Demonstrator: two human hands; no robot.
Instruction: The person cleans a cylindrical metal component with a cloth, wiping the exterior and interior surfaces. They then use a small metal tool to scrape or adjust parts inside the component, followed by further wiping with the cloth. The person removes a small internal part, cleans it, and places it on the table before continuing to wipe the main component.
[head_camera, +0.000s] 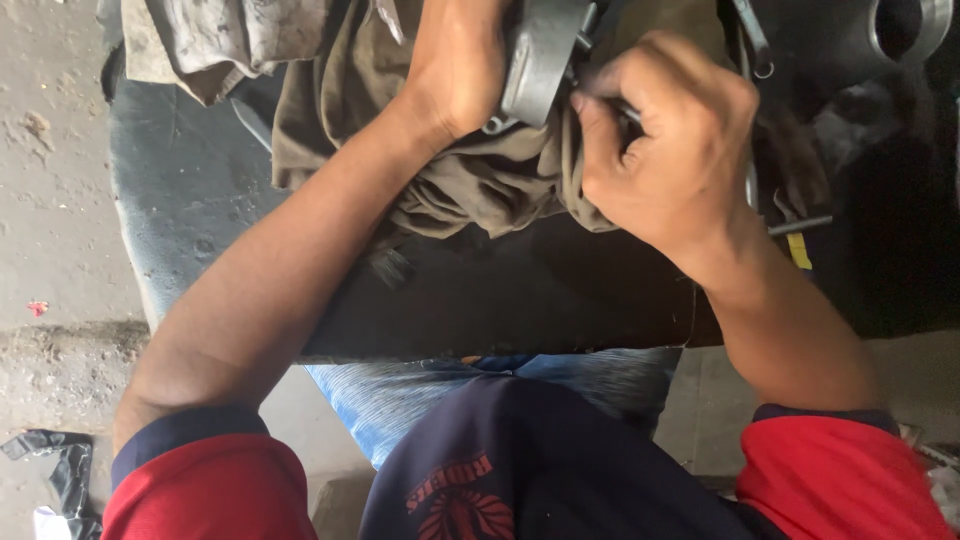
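My left hand (455, 65) grips a grey metal part (540, 55) at the top of the view, holding it against a crumpled olive-brown rag (470, 185). My right hand (670, 140) is closed in a fist just right of the part, clutching a fold of the rag and a thin metal tool whose shaft (800, 225) sticks out to the right. The part's upper end is cut off by the frame edge. Both forearms reach up from red and navy sleeves.
A dark worn work surface (520, 290) lies under the rag. A metal ring or pipe end (910, 30) sits at the top right, with thin metal rods (752, 40) beside it. Dusty concrete floor (50, 200) is on the left, with black scrap (60, 470) at the bottom left.
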